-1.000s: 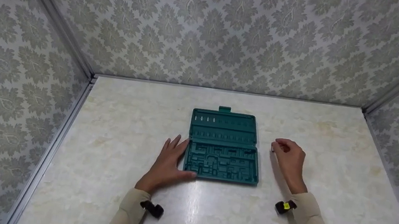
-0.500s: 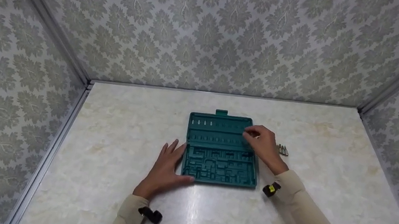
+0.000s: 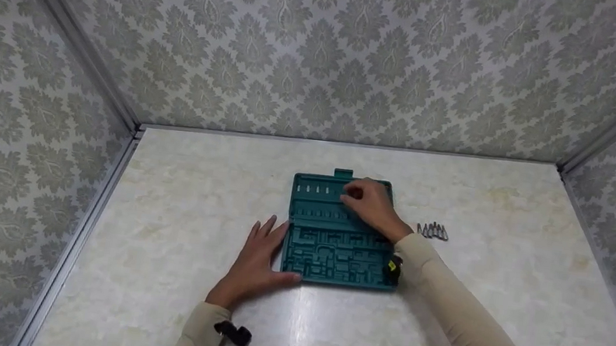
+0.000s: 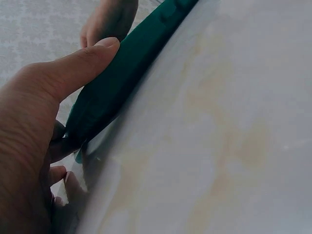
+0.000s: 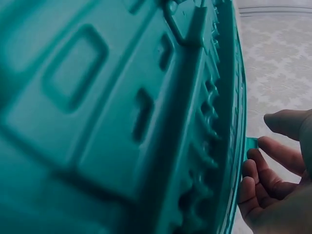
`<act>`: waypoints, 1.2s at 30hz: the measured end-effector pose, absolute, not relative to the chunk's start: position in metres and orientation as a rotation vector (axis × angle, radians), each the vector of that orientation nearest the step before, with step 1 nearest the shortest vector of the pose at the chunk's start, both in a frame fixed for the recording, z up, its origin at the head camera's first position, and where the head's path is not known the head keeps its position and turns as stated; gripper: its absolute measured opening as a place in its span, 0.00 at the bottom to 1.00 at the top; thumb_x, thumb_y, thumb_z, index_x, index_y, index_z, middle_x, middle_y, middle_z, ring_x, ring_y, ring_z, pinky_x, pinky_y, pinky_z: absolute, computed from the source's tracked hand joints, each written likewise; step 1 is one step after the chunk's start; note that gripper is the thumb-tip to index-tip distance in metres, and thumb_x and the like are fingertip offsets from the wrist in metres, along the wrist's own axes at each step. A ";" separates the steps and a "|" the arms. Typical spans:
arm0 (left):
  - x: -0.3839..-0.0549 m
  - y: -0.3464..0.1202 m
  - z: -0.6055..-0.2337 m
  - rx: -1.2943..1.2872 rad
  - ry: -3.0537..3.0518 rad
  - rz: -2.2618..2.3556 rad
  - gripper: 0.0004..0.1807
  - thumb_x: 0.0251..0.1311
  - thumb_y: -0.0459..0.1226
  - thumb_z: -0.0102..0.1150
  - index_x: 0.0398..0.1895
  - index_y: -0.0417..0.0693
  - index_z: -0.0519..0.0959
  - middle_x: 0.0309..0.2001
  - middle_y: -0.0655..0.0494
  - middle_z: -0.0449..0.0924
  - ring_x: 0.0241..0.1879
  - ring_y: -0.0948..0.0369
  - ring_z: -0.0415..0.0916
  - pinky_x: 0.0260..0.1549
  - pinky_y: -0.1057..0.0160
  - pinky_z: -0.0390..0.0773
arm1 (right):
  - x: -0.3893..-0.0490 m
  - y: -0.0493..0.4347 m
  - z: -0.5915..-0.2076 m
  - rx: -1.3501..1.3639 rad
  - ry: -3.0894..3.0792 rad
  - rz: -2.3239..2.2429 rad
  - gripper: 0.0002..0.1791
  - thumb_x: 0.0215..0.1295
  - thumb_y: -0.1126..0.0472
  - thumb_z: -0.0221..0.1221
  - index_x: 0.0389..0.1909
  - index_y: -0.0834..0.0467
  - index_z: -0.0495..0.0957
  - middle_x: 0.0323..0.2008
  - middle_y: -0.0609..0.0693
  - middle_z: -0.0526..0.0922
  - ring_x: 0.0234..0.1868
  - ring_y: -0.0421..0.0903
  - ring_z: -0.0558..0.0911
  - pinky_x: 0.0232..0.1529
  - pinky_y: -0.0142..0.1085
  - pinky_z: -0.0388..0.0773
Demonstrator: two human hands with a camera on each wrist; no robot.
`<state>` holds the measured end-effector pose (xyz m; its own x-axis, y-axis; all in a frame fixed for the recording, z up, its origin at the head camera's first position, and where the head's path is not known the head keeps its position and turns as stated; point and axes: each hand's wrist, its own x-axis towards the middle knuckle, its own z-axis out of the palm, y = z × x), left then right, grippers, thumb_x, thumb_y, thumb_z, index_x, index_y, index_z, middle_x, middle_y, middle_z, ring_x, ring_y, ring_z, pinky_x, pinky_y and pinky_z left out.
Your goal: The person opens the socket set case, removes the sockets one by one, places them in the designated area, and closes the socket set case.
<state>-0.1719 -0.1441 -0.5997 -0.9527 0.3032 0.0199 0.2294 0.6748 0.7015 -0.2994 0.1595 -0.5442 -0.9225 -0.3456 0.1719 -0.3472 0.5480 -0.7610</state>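
A green plastic tool case [image 3: 339,281] lies unfolded on the table, its lid part toward the back wall. My left hand [image 3: 257,261] rests at its near left corner, thumb [image 4: 100,51] on the front edge and spread fingers along the left side. Over the lid's upper slot row, my right hand [image 3: 369,204] has bent fingers, thumb and index tips close together. In the right wrist view, a gap shows between thumb and index [image 5: 280,153]; whether a small bit sits in them cannot be made out. Several short silver bits [image 3: 317,189] stand in the upper row's left slots.
Several small pointed metal pieces [image 3: 433,231] lie in a cluster on the marbled table [image 3: 183,181], right of the case. A latch tab [image 3: 344,173] juts from the lid's far edge. Patterned walls [image 3: 323,51] close off the back and both sides.
My right hand has moved left from the metal pieces, where it pinched a small silver bit, to the lid's upper row. The pieces are uncovered now. My left hand stays at the case.
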 end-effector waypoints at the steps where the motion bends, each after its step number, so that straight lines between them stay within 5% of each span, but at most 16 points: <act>1: -0.172 -0.146 -0.599 0.438 2.788 1.146 0.69 0.50 0.75 0.74 0.92 0.64 0.53 0.91 0.50 0.46 0.90 0.45 0.34 0.85 0.36 0.43 | -0.303 0.155 -0.545 0.641 -2.761 1.357 0.15 0.80 0.61 0.66 0.59 0.66 0.88 0.52 0.60 0.87 0.51 0.56 0.85 0.57 0.55 0.83; 15: -0.173 -0.146 -0.596 0.397 2.762 1.167 0.70 0.48 0.76 0.73 0.92 0.69 0.52 0.91 0.52 0.42 0.89 0.42 0.30 0.83 0.31 0.46 | -0.331 0.126 -0.554 0.674 -2.768 1.393 0.14 0.79 0.64 0.66 0.57 0.67 0.88 0.51 0.62 0.88 0.51 0.58 0.86 0.58 0.56 0.84; 36: -0.169 -0.141 -0.599 0.407 2.770 1.175 0.68 0.48 0.76 0.73 0.91 0.72 0.53 0.91 0.53 0.44 0.89 0.42 0.32 0.83 0.31 0.48 | -0.325 0.128 -0.562 0.612 -2.774 1.463 0.16 0.80 0.66 0.65 0.62 0.69 0.86 0.51 0.64 0.88 0.52 0.58 0.87 0.63 0.57 0.83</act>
<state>-0.1693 -0.1408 -0.5992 -0.9587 0.2844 0.0078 0.2032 0.6655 0.7182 -0.3253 0.1276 -0.5617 -0.9252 -0.3571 0.1282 -0.3075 0.5076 -0.8048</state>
